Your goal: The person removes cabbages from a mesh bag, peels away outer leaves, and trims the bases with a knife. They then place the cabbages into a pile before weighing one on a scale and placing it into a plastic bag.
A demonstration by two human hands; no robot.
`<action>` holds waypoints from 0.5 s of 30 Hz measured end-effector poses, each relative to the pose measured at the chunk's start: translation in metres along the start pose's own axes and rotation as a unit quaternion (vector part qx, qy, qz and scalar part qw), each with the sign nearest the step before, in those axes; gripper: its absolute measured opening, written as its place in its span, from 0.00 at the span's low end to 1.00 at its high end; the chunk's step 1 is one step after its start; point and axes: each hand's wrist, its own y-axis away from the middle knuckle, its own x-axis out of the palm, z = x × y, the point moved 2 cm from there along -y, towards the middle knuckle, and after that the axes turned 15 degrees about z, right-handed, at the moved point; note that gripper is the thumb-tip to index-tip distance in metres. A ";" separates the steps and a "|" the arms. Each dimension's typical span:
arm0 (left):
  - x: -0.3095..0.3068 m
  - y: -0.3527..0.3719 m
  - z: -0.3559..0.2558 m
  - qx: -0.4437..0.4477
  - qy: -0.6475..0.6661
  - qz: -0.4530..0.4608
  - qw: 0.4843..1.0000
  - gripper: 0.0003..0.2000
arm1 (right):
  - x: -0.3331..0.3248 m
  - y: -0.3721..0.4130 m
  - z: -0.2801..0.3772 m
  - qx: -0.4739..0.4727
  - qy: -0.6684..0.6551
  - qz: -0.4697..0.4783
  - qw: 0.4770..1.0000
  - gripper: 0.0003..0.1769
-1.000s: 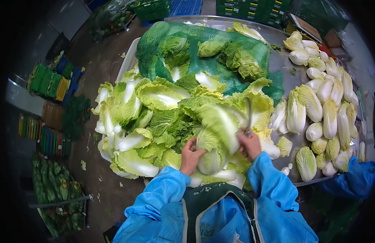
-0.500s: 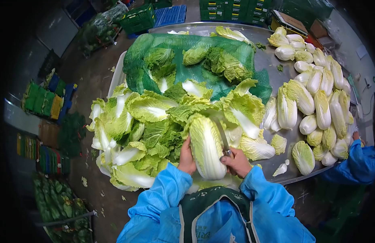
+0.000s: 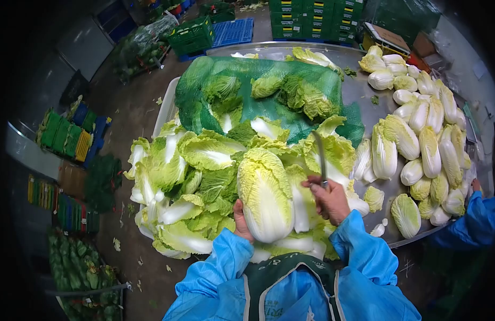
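Note:
A large pale napa cabbage (image 3: 266, 198) stands out in front of my chest, its white base toward me. My left hand (image 3: 242, 222) holds it at its lower left side, fingers partly hidden behind it. To the right of the cabbage, apart from it, my right hand (image 3: 329, 200) is closed on a knife (image 3: 320, 155), whose curved blade points away from me. Loose outer leaves (image 3: 204, 152) are heaped beneath and to the left. Behind them, a green mesh bag (image 3: 306, 125) lies with leafy cabbage pieces on it.
Many trimmed cabbages (image 3: 430, 150) lie on the right of the metal table (image 3: 360, 88). A co-worker's blue sleeve (image 3: 472, 219) shows at the right edge. Green crates (image 3: 318, 18) are stacked behind the table; more crates (image 3: 71, 134) stand at the left on the floor.
My right hand with the knife has moved right, away from the cabbage. A leaf now hangs or lies between them. The cabbage has shifted slightly left, and the whole view has shifted a little.

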 end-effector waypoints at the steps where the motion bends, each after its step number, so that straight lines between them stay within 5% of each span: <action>1: 0.006 -0.005 0.001 0.020 -0.019 0.007 1.000 0.41 | 0.005 0.003 0.002 0.056 0.003 0.045 0.997 0.20; 5: 0.020 -0.020 0.010 -0.013 -0.008 -0.024 1.000 0.38 | 0.020 0.005 -0.007 0.074 -0.014 0.089 0.993 0.18; 7: 0.017 -0.015 0.006 -0.068 -0.166 -0.113 0.977 0.35 | 0.013 0.000 -0.017 0.073 -0.001 0.055 0.996 0.18; 10: -0.005 -0.017 0.015 -0.081 -0.232 -0.104 0.964 0.35 | 0.013 -0.002 -0.020 0.025 -0.005 0.024 0.999 0.17; 15: -0.004 -0.023 0.024 -0.055 -0.114 -0.099 0.987 0.36 | -0.002 -0.003 -0.023 -0.047 -0.075 -0.059 0.994 0.16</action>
